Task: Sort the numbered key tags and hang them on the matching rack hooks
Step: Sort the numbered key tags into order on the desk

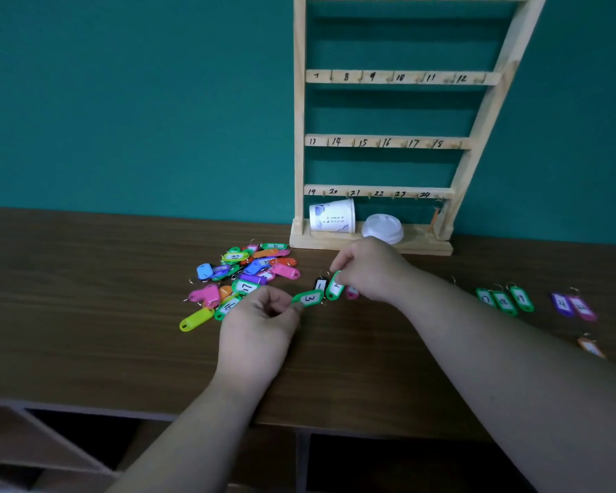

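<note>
Evidently we were at the sorting step, with nothing yet hung. Nearest us, our left grip [260, 314] pinched one end of a green plastic key tag marked 3 [308, 298], low over the brown wooden table [121, 314]; whether it touched, we could not tell. Just beyond, our right grip [370, 268] pinched a green tag marked 2 [335, 286] beside a black tag marked 1 [320, 284]. The unsorted heap of coloured tags [242, 275] lay to their left. Farthest stood the pale wooden rack [388, 78], its visible hooks bare. Next, we judged, tag 3 belonged after 2, and the right grip had to make room.
</note>
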